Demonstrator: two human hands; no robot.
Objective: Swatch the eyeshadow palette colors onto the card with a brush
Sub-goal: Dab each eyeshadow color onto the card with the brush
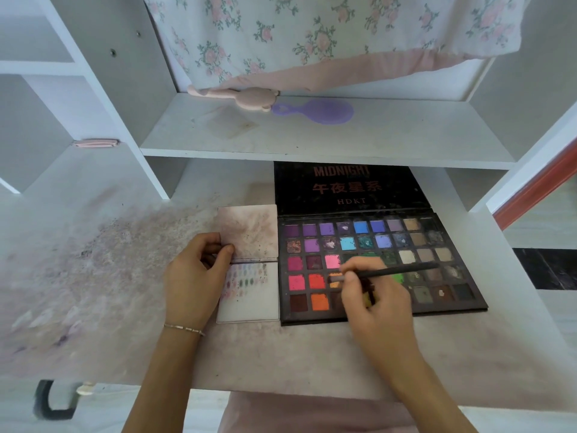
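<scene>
An open black eyeshadow palette [415,245] with several rows of coloured pans lies on the desk, its lid flat behind it. Left of it lies a white folded card [249,303]; the near half carries rows of small colour swatches, the far half is smudged pink. My left hand [195,276] rests on the card's left edge, thumb on the fold. My right hand [374,295] holds a thin dark brush [390,271], its tip touching an orange pan in the palette's lower left area. This hand hides several pans.
The white desk surface [93,276] is stained with pink and purple powder on the left. A shelf [312,142] above holds a purple comb [315,111] and a pink object [237,95]. Floral cloth [312,32] hangs behind. Shelf dividers stand left and right.
</scene>
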